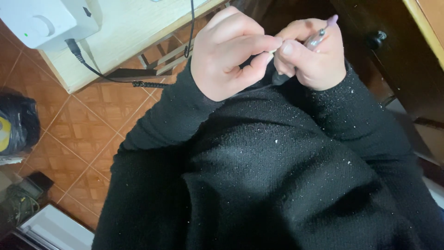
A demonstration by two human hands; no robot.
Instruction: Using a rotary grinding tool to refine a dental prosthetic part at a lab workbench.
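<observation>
Head view. Two hands raised close together above a lap in black knit. Left hand [229, 53] curled, grip closed, thumb and forefinger pinched at the tip of the other hand's finger. Right hand [307, 55] closed around one slim pen-shaped tool [319, 37], silver-bodied with a lilac end pointing up and right; working tip hidden between the fingers. One thin dark cord [259, 88] trailing from below the right hand across the sleeve.

Edges: light wooden surface [134, 32] at upper left, its corner near the left wrist; one white device [44, 18] on it, one black cable [92, 69] plugged in and hanging over the edge. Dark cabinet [393, 60] with one round knob [380, 36] just right of the right hand. Open room mainly left, over terracotta tile floor [78, 134]. One black bag [18, 122] at far left edge.
</observation>
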